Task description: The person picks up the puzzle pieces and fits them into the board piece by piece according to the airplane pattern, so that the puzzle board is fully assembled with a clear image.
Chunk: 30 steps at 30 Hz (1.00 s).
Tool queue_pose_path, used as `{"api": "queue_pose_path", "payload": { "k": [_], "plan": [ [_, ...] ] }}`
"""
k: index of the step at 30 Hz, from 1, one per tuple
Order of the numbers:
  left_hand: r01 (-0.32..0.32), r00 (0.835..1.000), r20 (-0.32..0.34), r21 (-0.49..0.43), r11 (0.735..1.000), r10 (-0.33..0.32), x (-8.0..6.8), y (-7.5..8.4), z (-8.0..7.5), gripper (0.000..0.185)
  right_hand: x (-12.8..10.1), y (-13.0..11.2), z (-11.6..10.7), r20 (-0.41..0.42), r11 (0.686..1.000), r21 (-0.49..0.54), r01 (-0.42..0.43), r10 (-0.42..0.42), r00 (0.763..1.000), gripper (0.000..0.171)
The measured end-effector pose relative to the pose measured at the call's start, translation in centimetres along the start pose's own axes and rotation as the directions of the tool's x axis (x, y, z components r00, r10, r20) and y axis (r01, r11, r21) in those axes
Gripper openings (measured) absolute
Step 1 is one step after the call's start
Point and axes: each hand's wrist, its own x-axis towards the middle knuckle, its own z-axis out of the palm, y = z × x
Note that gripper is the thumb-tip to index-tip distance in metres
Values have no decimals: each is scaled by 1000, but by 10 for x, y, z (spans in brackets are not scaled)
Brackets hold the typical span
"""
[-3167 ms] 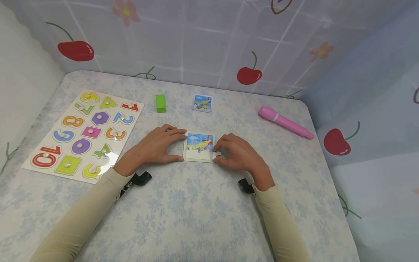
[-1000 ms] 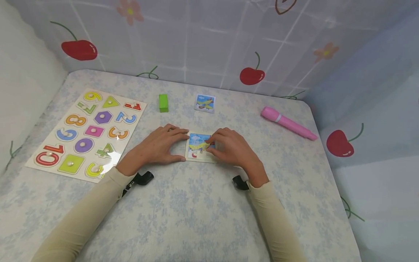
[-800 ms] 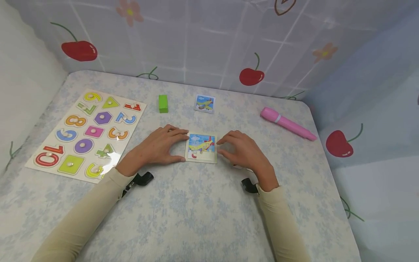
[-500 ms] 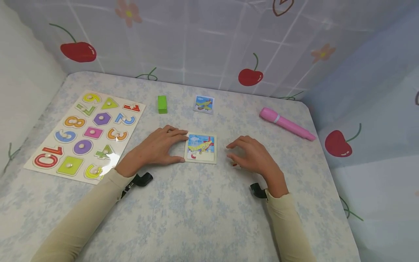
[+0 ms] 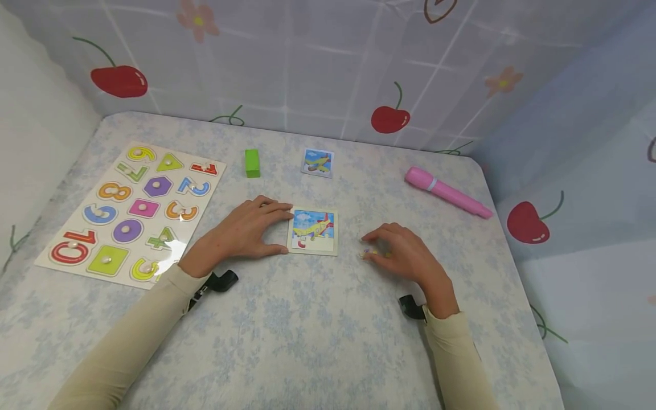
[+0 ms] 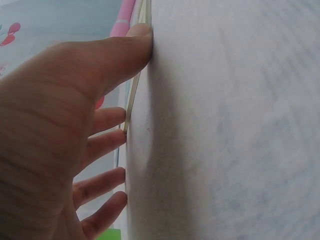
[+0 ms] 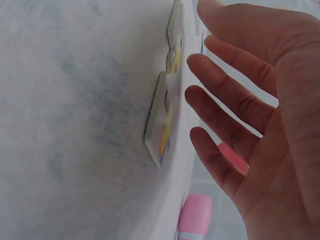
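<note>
A small square jigsaw tray [image 5: 336, 246] lies mid-table, with an airplane picture filling its upper part and a red-and-white piece [image 5: 302, 243] at its lower left. Bare pale backing shows at the lower right. My left hand [image 5: 245, 230] rests against the tray's left edge, thumb at the lower corner and extended fingertips at the upper one. To the right of the tray, my right hand [image 5: 402, 250] hovers with parted, relaxed fingers over loose jigsaw pieces [image 5: 368, 251]. In the right wrist view two pieces [image 7: 159, 122] lie flat on the cloth, near the fingertips [image 7: 196, 94] but apart from them.
Behind the tray lies an airplane picture card [image 5: 318, 163], with a green block [image 5: 252, 163] to its left. A pink pen-shaped object [image 5: 448, 193] lies at the right. A knobbed number-and-shape board [image 5: 120, 191] covers the left side. Patterned curtains [image 5: 328, 68] hang behind.
My right hand carried a piece over the tray, then let go and drew back rightward to the loose pieces. The red-and-white piece has appeared at the tray's lower left. My left hand stayed put.
</note>
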Motion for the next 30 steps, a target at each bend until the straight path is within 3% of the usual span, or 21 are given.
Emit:
{"api": "queue_pose_path", "payload": {
  "k": [17,30],
  "plan": [
    [-7,1000,-1,-6,1000,7,0,0,-4,78,-10,3,2,-4,1000,-7,26,-26,1000,32],
    [1,1000,-2,-17,1000,-1,-1,2,-2,77,9,-9,-1,-1,995,-29,95,-95,995,29]
  ]
}}
